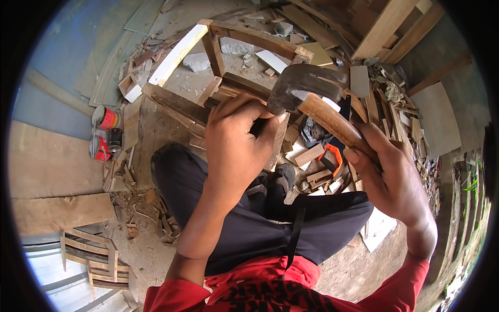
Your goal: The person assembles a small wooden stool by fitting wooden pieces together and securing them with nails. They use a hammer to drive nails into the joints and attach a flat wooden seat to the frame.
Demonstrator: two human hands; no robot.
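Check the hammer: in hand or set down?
In hand: the right hand grips the hammer by its wooden handle, with its head by the left hand.

The right hand (387,174) grips a hammer (328,118) by its wooden handle, the dark claw head lying just beside the curled fingertips of the left hand (236,135), which is over a wooden frame (212,49); whether those fingers pinch anything is hidden. Wood scraps (310,155) and an orange handle (339,160) lie right of the dark-trousered legs (327,221), while paint cans (107,119) stand well to the left
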